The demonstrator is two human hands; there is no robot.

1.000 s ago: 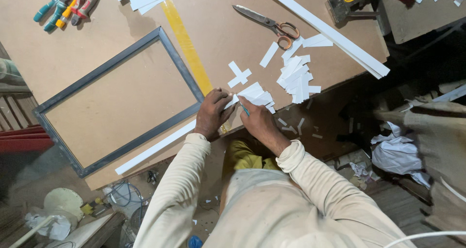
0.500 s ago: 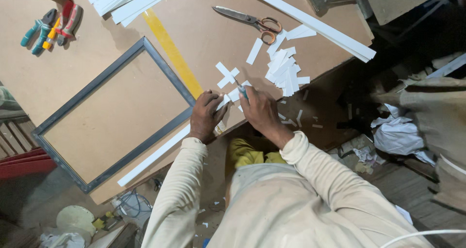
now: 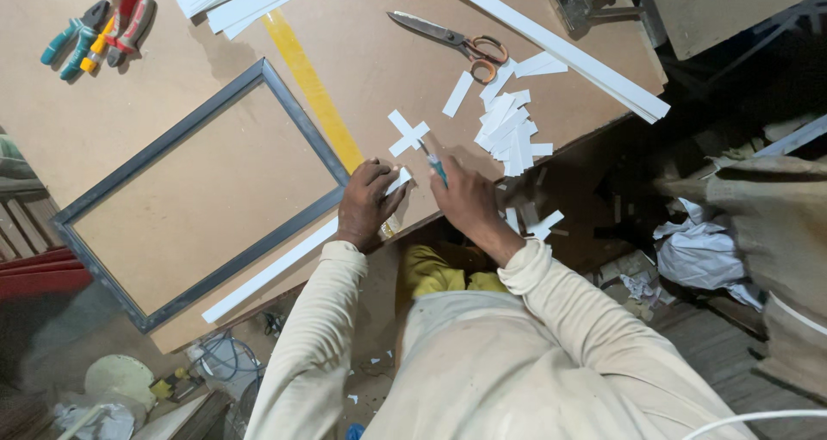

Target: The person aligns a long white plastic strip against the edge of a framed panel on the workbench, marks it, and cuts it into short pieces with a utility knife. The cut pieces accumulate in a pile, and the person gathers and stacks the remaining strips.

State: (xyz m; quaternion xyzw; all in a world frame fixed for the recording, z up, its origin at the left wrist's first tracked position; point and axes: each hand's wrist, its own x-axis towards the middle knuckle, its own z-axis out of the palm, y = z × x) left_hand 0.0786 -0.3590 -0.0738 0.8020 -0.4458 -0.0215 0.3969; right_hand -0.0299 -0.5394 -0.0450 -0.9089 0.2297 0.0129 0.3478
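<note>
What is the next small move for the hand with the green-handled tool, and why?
Probably bring the tool down onto the white strip piece, since the left hand pins that piece at the board's edge and the right hand holds the tool beside it.

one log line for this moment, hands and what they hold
left hand: pressing white strip piece to board | right hand: gripping teal-handled tool | nearby: white cross piece
</note>
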